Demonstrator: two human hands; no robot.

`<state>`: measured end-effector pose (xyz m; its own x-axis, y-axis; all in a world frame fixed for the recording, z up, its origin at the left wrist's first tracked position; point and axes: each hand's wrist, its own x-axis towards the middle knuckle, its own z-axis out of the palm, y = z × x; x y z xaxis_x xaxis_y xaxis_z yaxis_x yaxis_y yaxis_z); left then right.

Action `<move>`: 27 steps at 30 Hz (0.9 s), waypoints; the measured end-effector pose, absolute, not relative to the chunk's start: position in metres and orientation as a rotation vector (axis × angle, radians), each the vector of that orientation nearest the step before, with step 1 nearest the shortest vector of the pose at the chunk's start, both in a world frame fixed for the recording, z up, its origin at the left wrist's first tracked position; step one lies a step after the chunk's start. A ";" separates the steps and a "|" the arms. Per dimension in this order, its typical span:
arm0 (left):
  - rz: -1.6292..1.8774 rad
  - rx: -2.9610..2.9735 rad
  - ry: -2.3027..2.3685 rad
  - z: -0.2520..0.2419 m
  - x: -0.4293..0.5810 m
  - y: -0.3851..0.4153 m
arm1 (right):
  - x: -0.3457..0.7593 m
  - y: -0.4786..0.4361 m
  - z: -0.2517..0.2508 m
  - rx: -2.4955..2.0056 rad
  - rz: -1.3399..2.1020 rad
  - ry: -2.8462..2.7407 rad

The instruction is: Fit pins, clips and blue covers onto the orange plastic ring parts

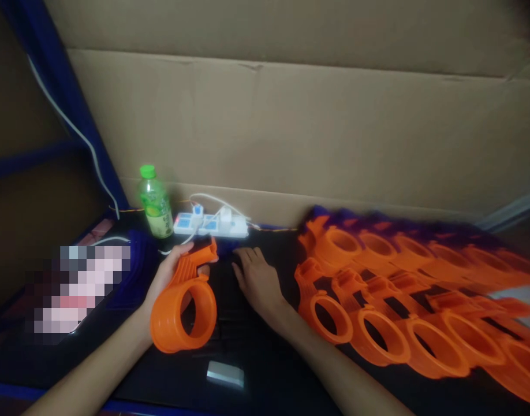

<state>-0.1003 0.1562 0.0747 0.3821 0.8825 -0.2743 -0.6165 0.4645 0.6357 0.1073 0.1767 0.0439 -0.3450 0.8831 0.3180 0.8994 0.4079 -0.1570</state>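
My left hand (168,270) is closed round an orange plastic part (183,315), which has a wide ring at the bottom and a ribbed neck leading to a narrow upper end. The ring faces me, held above the dark table. My right hand (258,276) rests palm down on the tabletop, its fingers stretched forward and the thumb apart. Just beyond its fingertips lies a dark blue piece (227,248); whether the fingers touch it I cannot tell. Nothing shows in that hand.
Rows of similar orange parts (380,335) cover the right side, with dark blue pieces behind. A white power strip (211,225) with plugs and a green-capped bottle (156,202) stand by the cardboard wall (291,127). A small silvery block (225,374) lies in front; a blurred-out object (83,289) sits left.
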 end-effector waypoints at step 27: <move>0.968 0.498 0.801 0.083 -0.077 0.143 | 0.106 0.130 0.077 -0.967 0.061 -2.025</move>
<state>-0.0769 0.1428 0.0834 0.3241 0.8699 -0.3717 -0.5283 0.4924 0.6917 0.1064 0.1302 0.0766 -0.3231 0.6523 0.6856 0.6101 0.6974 -0.3760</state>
